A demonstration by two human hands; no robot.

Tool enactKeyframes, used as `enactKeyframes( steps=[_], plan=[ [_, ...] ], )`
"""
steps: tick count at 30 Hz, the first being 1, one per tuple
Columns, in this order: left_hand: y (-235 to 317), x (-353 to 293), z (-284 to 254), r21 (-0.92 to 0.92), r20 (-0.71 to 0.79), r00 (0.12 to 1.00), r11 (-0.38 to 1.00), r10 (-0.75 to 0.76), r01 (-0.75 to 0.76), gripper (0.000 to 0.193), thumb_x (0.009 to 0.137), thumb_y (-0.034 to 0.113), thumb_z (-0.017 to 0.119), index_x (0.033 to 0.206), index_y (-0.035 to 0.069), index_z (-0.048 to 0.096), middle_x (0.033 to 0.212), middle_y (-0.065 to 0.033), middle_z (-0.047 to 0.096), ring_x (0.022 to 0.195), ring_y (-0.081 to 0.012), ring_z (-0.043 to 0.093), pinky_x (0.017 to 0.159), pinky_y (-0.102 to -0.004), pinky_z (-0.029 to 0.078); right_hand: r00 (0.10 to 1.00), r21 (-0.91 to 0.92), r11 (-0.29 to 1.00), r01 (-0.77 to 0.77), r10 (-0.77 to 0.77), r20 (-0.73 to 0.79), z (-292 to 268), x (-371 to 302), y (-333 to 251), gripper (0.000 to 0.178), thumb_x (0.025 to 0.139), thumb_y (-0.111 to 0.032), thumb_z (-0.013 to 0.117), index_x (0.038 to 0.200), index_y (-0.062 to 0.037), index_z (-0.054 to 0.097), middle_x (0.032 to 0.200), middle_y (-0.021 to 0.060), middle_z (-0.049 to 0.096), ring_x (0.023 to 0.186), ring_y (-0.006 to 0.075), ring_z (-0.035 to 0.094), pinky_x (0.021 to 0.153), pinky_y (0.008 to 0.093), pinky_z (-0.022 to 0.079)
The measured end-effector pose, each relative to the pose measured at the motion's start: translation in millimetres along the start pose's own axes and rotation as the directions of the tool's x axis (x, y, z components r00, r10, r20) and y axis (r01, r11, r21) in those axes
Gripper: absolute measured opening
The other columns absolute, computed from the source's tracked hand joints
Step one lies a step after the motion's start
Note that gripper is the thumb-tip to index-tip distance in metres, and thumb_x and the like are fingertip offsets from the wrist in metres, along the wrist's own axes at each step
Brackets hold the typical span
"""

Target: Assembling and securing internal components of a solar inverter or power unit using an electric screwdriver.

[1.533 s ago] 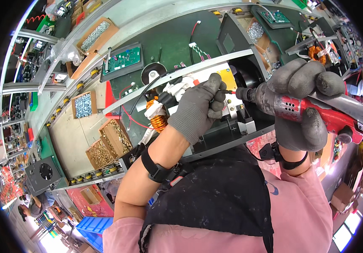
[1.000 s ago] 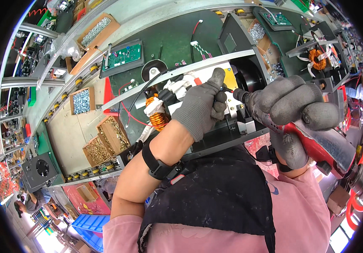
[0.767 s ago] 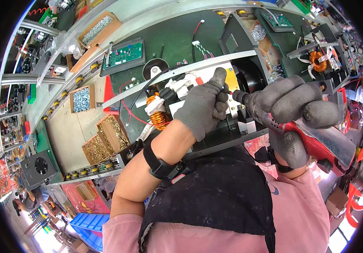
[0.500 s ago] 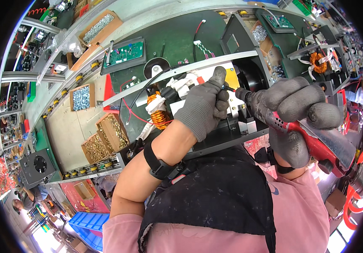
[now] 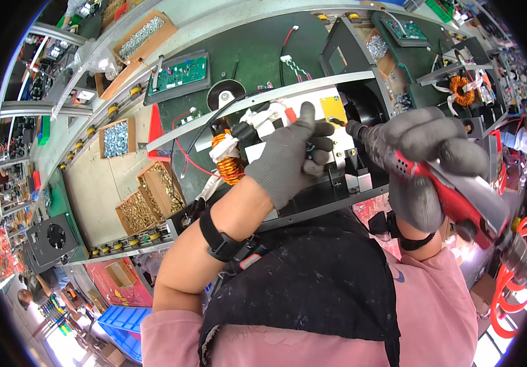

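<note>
My right hand (image 5: pixel 431 150), in a grey glove, grips a red air screwdriver (image 5: pixel 456 205). Its bit points left, with the tip by the yellow plate (image 5: pixel 333 108) in a dark metal chassis (image 5: pixel 312 209). Over the chassis, left of the bit, is my gloved left hand (image 5: pixel 289 158). Its thumb sticks up and its other fingers curl in; whatever they hold is hidden. Left of that hand, an orange copper-wound coil (image 5: pixel 229 164) wrapped with white tape sits in the chassis. White sleeved cables (image 5: pixel 269 117) run behind the hand.
Boxes of brass screws (image 5: pixel 138 212) and silver screws (image 5: pixel 117 140) lie to the left. A green circuit board (image 5: pixel 182 72) rests on the green bench mat (image 5: pixel 251 46). At right hangs a coiled red air hose (image 5: pixel 502 300). A second chassis with a coil (image 5: pixel 461 90) stands far right.
My left hand has moved left, away from the screwdriver bit. The screwdriver has shifted slightly, its tip now nearer the yellow plate's lower edge.
</note>
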State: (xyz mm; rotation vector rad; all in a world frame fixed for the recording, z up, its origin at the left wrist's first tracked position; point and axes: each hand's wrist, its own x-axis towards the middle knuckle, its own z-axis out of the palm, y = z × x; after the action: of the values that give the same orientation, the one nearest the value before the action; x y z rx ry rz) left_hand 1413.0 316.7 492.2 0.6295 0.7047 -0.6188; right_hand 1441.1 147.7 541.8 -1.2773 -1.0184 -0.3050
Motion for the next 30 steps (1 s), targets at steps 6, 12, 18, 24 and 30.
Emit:
enactKeyframes(
  steps=[6,12,18,24,30],
  plan=[
    [1.5,-27.3,-23.0,0.878,0.393,0.874,0.163,0.286,-0.449,0.044,0.097,0.041,0.041,0.104,-0.001,0.051,0.068,-0.0022,0.053,0.048,-0.0063,0.040,0.041,-0.0197,0.031,0.981,-0.018,0.984,-0.179,0.177,-0.081,-7.5,-21.5,23.7,0.036,0.078,0.001,0.057,0.111,-0.0028,0.043,0.096,0.0188,0.059,0.082,0.0224,0.060,0.070,0.0311,0.051],
    [-10.2,-27.0,-23.7,0.712,0.100,0.993,0.702,-0.066,-0.025,0.039,0.096,0.036,0.043,0.100,0.002,0.061,0.063,0.0014,0.048,0.047,-0.0033,0.038,0.041,-0.0194,0.030,0.959,0.015,0.967,-0.253,0.253,-0.128,1.1,-36.6,36.1,0.037,0.078,-0.002,0.060,0.110,-0.0019,0.043,0.096,0.0185,0.059,0.084,0.0221,0.059,0.074,0.0335,0.051],
    [-28.9,-11.5,-28.1,0.923,0.382,0.923,0.057,-0.042,-0.379,0.030,0.091,0.024,0.049,0.109,0.005,0.065,0.089,-0.0120,0.066,0.079,-0.0216,0.063,0.072,-0.0325,0.050,0.981,-0.301,0.936,-0.180,0.192,0.008,6.4,-27.2,31.2,0.027,0.074,0.005,0.059,0.099,-0.0020,0.052,0.091,0.0109,0.061,0.083,0.0198,0.060,0.073,0.0319,0.050],
    [-33.0,-7.1,-34.4,0.903,0.428,0.898,0.095,-0.104,-0.419,0.029,0.088,0.021,0.050,0.107,0.006,0.065,0.104,-0.0154,0.064,0.099,-0.0296,0.060,0.090,-0.0363,0.046,0.855,0.047,0.873,-0.486,0.485,-0.181,12.2,-15.8,40.2,0.025,0.074,0.011,0.062,0.095,-0.0011,0.055,0.088,0.0066,0.062,0.082,0.0135,0.062,0.073,0.0264,0.051],
    [-32.6,-5.2,-31.7,0.918,0.387,0.909,0.156,-0.155,-0.365,0.029,0.088,0.024,0.050,0.106,0.006,0.065,0.104,-0.0156,0.064,0.098,-0.0296,0.061,0.088,-0.0369,0.046,0.873,-0.015,0.881,-0.473,0.466,-0.148,6.4,-16.3,44.9,0.022,0.073,0.009,0.064,0.092,-0.0008,0.057,0.085,0.0061,0.062,0.077,0.0126,0.061,0.071,0.0264,0.051]
  ],
)
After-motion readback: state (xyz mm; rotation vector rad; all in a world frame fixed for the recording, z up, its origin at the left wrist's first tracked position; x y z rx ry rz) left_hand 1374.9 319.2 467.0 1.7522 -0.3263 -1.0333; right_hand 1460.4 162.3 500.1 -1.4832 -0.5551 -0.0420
